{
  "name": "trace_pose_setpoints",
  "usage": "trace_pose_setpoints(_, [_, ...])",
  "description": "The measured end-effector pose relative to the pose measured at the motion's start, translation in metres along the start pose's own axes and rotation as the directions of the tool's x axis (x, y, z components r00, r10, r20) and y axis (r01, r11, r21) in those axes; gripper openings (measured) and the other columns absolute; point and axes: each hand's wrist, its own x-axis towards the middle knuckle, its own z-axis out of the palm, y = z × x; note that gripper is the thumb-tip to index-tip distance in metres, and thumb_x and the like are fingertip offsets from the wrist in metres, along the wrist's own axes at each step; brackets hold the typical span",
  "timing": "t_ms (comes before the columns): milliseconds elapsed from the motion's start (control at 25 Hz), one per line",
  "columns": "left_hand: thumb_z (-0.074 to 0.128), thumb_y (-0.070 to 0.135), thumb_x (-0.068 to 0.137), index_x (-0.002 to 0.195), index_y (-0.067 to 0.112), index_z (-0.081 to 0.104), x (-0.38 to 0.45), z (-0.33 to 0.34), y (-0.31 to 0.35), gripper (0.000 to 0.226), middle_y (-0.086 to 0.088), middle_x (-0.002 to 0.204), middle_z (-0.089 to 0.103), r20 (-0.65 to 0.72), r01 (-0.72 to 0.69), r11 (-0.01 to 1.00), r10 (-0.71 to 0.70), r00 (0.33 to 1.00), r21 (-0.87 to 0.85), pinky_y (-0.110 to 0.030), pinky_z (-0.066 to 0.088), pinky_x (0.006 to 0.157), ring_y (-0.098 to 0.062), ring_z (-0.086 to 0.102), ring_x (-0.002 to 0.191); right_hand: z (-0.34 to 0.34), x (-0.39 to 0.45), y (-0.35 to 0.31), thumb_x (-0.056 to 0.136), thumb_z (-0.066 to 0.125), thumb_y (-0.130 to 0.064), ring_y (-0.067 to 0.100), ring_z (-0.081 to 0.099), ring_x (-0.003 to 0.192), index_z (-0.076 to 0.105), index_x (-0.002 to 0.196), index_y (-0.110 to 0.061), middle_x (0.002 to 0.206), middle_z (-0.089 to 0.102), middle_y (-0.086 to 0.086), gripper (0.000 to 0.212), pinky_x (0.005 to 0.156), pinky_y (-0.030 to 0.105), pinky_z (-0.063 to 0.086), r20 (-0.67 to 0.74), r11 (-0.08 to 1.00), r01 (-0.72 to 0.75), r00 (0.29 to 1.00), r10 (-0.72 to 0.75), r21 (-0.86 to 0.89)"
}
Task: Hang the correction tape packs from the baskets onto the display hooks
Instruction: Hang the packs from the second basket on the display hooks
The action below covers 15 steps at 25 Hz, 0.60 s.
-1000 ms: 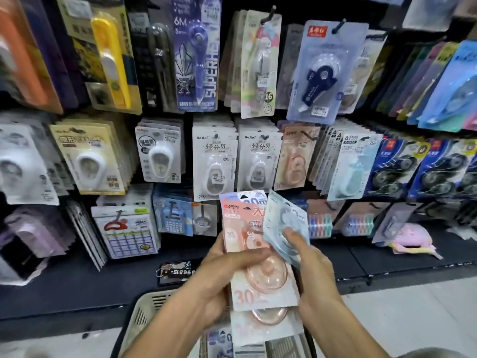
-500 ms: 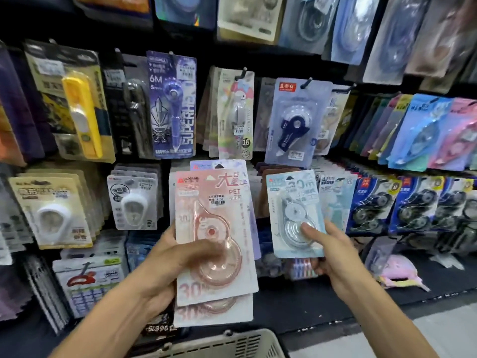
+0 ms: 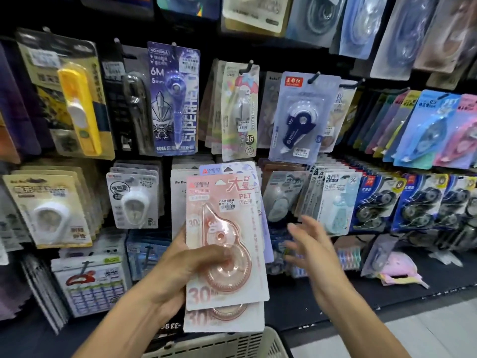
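Observation:
My left hand [image 3: 180, 277] grips a stack of pink correction tape packs [image 3: 224, 244], thumb across the front pack's round dispenser; a lilac pack peeks out behind them. My right hand [image 3: 312, 249] hovers just right of the stack with fingers spread and nothing in it. A grey-blue correction tape pack [image 3: 282, 197] hangs on the display row above and behind that hand. A light blue pack [image 3: 338, 202] hangs to its right. The rim of a beige basket [image 3: 227, 344] shows at the bottom edge, below the stack.
The black display wall is packed with hanging packs: a yellow one [image 3: 77, 109] at upper left, a dark blue one [image 3: 300, 120] at centre, black-and-blue twin packs [image 3: 418, 202] at right. A pink item [image 3: 397, 270] lies on the low shelf. Pale floor shows at the bottom right.
My right hand held a light blue pack one second and half a second ago; now it is empty and drawn back from the hooks. The view has tilted up.

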Motion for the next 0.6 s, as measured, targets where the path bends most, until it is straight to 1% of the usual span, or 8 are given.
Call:
trace_pose_setpoints(80, [0.089,0.004,0.039,0.121,0.008,0.062,-0.001,0.0,-0.001,0.086,-0.024,0.106,0.076,0.024,0.05,0.998,-0.051,0.998,0.03,-0.04,0.063,0.067,-0.038,0.077,0.088,0.015,-0.012,0.005,0.09,0.068,-0.04,0.028,0.071,0.08,0.071,0.116,-0.011,0.107,0.075,0.014,0.039,0.064,0.04,0.057,0.308,0.995,-0.062,0.951,0.036,0.074])
trace_pose_setpoints(120, [0.089,0.004,0.04,0.12,0.006,0.063,-0.002,0.0,0.0,0.084,-0.024,0.106,0.076,0.04,0.079,0.996,-0.081,0.996,0.044,-0.04,0.063,0.067,-0.038,0.077,0.087,0.019,-0.015,0.006,0.09,0.065,-0.038,0.029,0.069,0.07,0.075,0.107,-0.011,0.094,0.076,0.016,0.034,0.055,0.037,0.055,0.378,0.994,-0.084,0.924,0.051,0.071])
trace_pose_setpoints(160, [0.09,0.005,0.041,0.121,0.004,0.063,-0.002,0.0,0.0,0.084,-0.025,0.107,0.076,0.051,0.101,0.993,-0.104,0.993,0.06,-0.042,0.063,0.069,-0.039,0.077,0.088,0.019,-0.015,0.006,0.091,0.063,-0.034,0.026,0.066,0.06,0.076,0.103,-0.011,0.084,0.075,0.015,0.029,0.047,0.033,0.051,0.378,0.995,-0.08,0.924,0.054,0.053])
trace_pose_setpoints(240, [0.091,0.007,0.043,0.122,0.004,0.063,-0.003,0.0,0.0,0.084,-0.024,0.109,0.076,0.035,0.108,0.99,-0.111,0.993,0.095,-0.047,0.063,0.074,-0.041,0.076,0.093,0.014,-0.007,0.007,0.098,0.058,-0.024,0.02,0.063,0.05,0.073,0.103,-0.011,0.078,0.075,0.01,0.02,0.038,0.026,0.043,0.207,0.998,-0.035,0.978,0.023,0.054])
trace_pose_setpoints(360, [0.087,0.004,0.049,0.119,0.006,0.066,-0.002,-0.003,0.002,0.074,-0.021,0.105,0.078,-0.092,0.053,0.996,-0.046,0.995,0.077,-0.051,0.063,0.079,-0.04,0.076,0.09,-0.014,0.014,0.001,0.102,0.059,-0.024,0.018,0.063,0.053,0.073,0.096,-0.013,0.074,0.077,0.002,0.019,0.045,0.024,0.04,-0.128,0.999,0.001,0.992,0.004,0.038])
trace_pose_setpoints(480, [0.082,0.006,0.053,0.116,0.006,0.068,0.0,-0.009,0.007,0.065,-0.019,0.102,0.078,-0.179,0.003,1.0,0.001,0.984,0.019,-0.048,0.064,0.075,-0.035,0.078,0.083,-0.043,0.028,-0.006,0.1,0.063,-0.024,0.006,0.052,0.037,0.068,0.072,-0.015,0.054,0.066,-0.008,0.03,0.036,0.016,0.032,-0.264,0.999,0.011,0.964,-0.024,-0.052])
trace_pose_setpoints(560, [0.082,0.006,0.053,0.114,0.005,0.069,0.0,-0.01,0.009,0.063,-0.019,0.102,0.078,-0.194,-0.015,1.0,0.013,0.981,-0.006,-0.048,0.064,0.073,-0.034,0.078,0.081,-0.052,0.038,-0.006,0.1,0.062,-0.025,0.01,0.042,0.034,0.062,0.065,-0.009,0.047,0.056,-0.005,0.038,0.035,0.016,0.027,-0.359,0.995,0.054,0.93,-0.081,-0.086])
trace_pose_setpoints(600, [0.082,0.006,0.053,0.114,0.005,0.07,-0.001,-0.009,0.009,0.062,-0.019,0.102,0.078,-0.193,-0.022,1.0,0.02,0.981,-0.007,-0.047,0.065,0.073,-0.035,0.078,0.082,-0.051,0.04,-0.005,0.1,0.062,-0.027,0.016,0.041,0.039,0.058,0.066,-0.003,0.051,0.054,0.001,0.041,0.039,0.019,0.027,-0.385,0.989,0.082,0.914,-0.124,-0.123])
